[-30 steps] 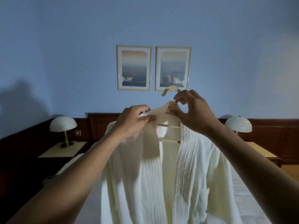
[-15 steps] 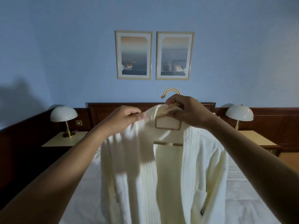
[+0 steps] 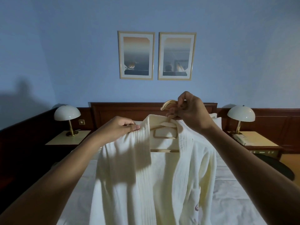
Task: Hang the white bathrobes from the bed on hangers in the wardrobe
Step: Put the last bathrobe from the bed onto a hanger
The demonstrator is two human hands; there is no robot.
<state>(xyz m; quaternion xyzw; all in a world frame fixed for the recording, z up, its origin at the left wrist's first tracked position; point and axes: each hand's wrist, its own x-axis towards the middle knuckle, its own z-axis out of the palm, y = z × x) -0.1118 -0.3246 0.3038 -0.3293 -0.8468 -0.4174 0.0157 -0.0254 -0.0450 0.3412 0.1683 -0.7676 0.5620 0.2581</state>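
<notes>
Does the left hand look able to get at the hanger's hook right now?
Probably yes: the hook curves out free beside the right hand, nothing lies between it and the left hand, though that hand would first have to release the bathrobe collar.

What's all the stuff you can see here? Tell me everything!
bed: one, white, in the middle
headboard: one, dark wood, behind the bed
wall: one, blue, behind the headboard
pictures: two, gold-framed, on the wall
nightstands: two, pale-topped, flanking the bed
lamps: two, white, one on each nightstand
hanger: one, pale wood, held above the bed
bathrobe: one, white, draped on the hanger
left hand: one, pinches the bathrobe's shoulder
right hand: one, grips the hanger's hook
</notes>
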